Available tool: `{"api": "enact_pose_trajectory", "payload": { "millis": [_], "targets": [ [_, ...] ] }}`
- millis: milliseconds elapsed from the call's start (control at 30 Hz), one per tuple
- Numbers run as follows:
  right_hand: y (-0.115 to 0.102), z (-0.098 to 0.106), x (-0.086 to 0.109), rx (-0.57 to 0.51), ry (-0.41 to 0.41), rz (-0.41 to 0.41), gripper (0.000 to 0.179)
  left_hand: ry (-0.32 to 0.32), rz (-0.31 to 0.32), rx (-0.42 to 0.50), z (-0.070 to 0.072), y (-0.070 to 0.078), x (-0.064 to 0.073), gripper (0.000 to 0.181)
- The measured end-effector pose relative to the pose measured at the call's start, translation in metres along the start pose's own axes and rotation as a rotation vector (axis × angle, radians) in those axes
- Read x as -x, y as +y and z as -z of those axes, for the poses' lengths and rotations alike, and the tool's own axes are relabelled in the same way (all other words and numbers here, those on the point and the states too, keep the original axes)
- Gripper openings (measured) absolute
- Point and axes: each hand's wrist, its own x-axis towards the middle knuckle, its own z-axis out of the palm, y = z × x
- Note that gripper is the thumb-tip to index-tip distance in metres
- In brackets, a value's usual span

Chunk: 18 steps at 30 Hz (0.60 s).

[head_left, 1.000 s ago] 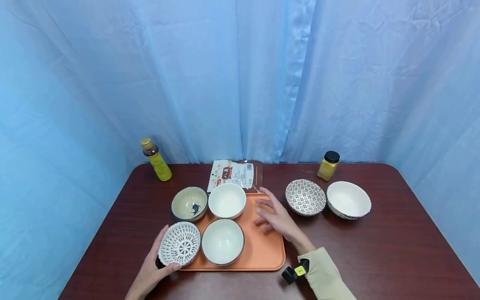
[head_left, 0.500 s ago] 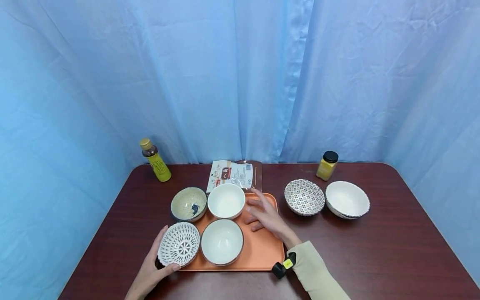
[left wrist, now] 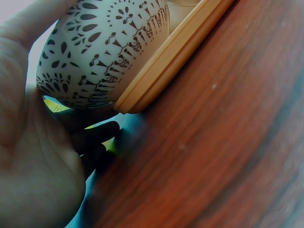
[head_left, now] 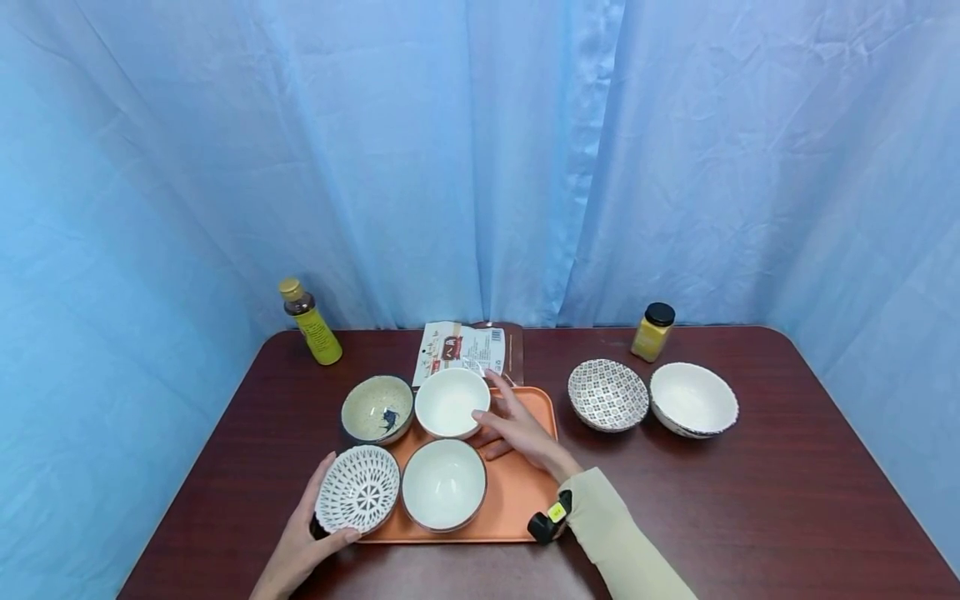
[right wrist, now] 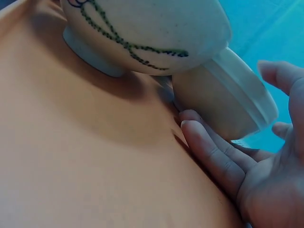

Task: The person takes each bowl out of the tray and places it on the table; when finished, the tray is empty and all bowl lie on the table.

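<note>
My left hand (head_left: pixel 302 537) holds a white bowl with a dark leaf pattern (head_left: pixel 358 490) at the tray's front left corner. The thumb lies at its near rim and the fingers go round its left side; in the left wrist view the patterned outside (left wrist: pixel 104 52) overhangs the tray edge (left wrist: pixel 166 59). My right hand (head_left: pixel 522 433) is at the right side of a plain white bowl (head_left: pixel 452 400). In the right wrist view, its fingers (right wrist: pixel 209 152) reach low beside that bowl (right wrist: pixel 213 97), with the thumb spread apart from the rim. A dark-rimmed bowl (head_left: pixel 444 483) sits in front.
An orange tray (head_left: pixel 517 504) lies under the bowls. A speckled bowl with a blue motif (head_left: pixel 375 404) stands at its back left. Behind lies a food packet (head_left: pixel 468 350). A bottle (head_left: pixel 313 325) stands left; a patterned bowl (head_left: pixel 607 396), white bowl (head_left: pixel 693 400) and yellow jar (head_left: pixel 652 333) stand right.
My right hand has moved left across the tray to the plain white bowl, its fingers now beside the rim. The left hand has stayed on the leaf-patterned bowl.
</note>
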Motion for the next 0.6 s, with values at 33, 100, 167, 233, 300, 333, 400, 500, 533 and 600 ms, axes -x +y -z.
{"api": "enact_pose_trajectory", "payload": {
  "millis": [33, 100, 167, 233, 300, 333, 400, 500, 533, 600],
  "targets": [
    [0.0001, -0.0011, -0.0010, 0.001, -0.007, 0.001, 0.082, -0.001, 0.002, 0.003, -0.0002, 0.0000, 0.0000, 0.108],
    [0.0008, -0.0032, -0.0032, 0.002, -0.017, -0.004, 0.084, -0.001, 0.007, 0.005, -0.0004, 0.0002, -0.0001, 0.109],
    [0.0013, -0.0051, -0.0053, 0.005, -0.022, -0.003, 0.085, 0.001, 0.007, 0.006, -0.0003, 0.0005, -0.0002, 0.109],
    [0.0017, -0.0065, -0.0066, 0.005, -0.018, -0.003, 0.085, 0.003, 0.007, 0.003, -0.0002, 0.0008, -0.0002, 0.109],
    [0.0022, -0.0072, -0.0074, 0.006, -0.008, -0.002, 0.084, 0.004, 0.002, 0.003, -0.0002, 0.0010, 0.0000, 0.109],
    [0.0024, -0.0074, -0.0076, 0.003, -0.005, 0.001, 0.083, 0.005, -0.001, 0.003, -0.0002, 0.0011, 0.0001, 0.109],
    [0.0030, -0.0075, -0.0078, 0.004, 0.001, 0.008, 0.083, 0.005, -0.002, 0.004, -0.0003, 0.0013, 0.0003, 0.109],
    [0.0037, -0.0074, -0.0080, 0.001, 0.005, 0.028, 0.081, 0.006, -0.001, 0.007, -0.0007, 0.0011, 0.0004, 0.109],
    [0.0040, -0.0074, -0.0081, -0.003, 0.005, 0.034, 0.081, 0.006, 0.000, 0.006, -0.0008, 0.0009, 0.0005, 0.109],
    [0.0041, -0.0076, -0.0079, -0.018, 0.005, 0.045, 0.080, 0.007, 0.003, 0.003, -0.0011, 0.0005, 0.0006, 0.109]
  ]
}}
